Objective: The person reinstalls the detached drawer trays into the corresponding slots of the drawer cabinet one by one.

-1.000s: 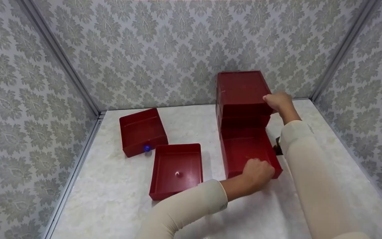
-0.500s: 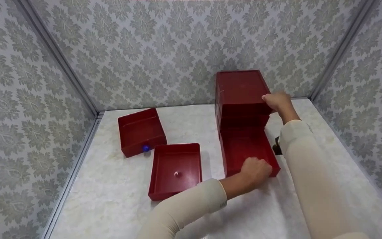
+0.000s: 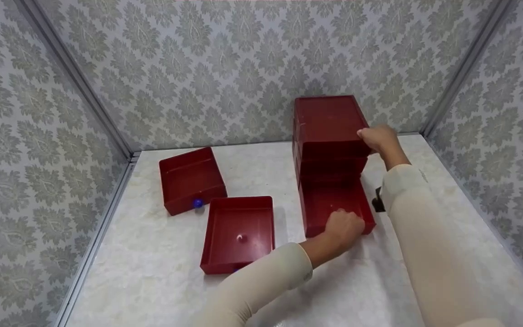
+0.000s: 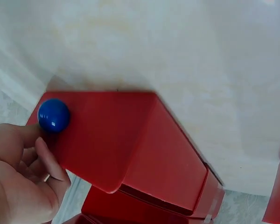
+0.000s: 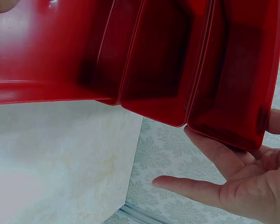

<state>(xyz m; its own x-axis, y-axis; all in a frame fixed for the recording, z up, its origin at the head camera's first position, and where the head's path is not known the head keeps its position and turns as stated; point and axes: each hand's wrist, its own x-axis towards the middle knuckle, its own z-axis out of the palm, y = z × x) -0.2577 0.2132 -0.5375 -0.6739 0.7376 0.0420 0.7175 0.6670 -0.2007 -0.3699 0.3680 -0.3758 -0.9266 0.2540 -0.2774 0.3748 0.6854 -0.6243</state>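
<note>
A red drawer cabinet point(image 3: 332, 118) stands at the back right, two empty slots above its pulled-out bottom drawer point(image 3: 320, 204). My left hand point(image 3: 344, 227) holds the drawer's front at its rim, fingers curled. In the left wrist view that hand lies beside the round blue knob point(image 4: 54, 115) on the drawer front. High on the cabinet's right side, my right hand point(image 3: 379, 138) grips the upper edge, thumb on top. The right wrist view shows its fingers point(image 5: 214, 151) against the outer side wall, one stretched away from it.
Two loose red drawers lie to the left on the pale table: one angled further back point(image 3: 193, 177), its blue knob point(image 3: 198, 203) facing front, the other nearer point(image 3: 241, 218). A small dark object point(image 3: 378, 200) sits right of the cabinet, by the right sleeve. Patterned walls enclose the table.
The bottom drawer has slid further into the cabinet, and my left hand has moved back with it. My right hand keeps its grip on the cabinet.
</note>
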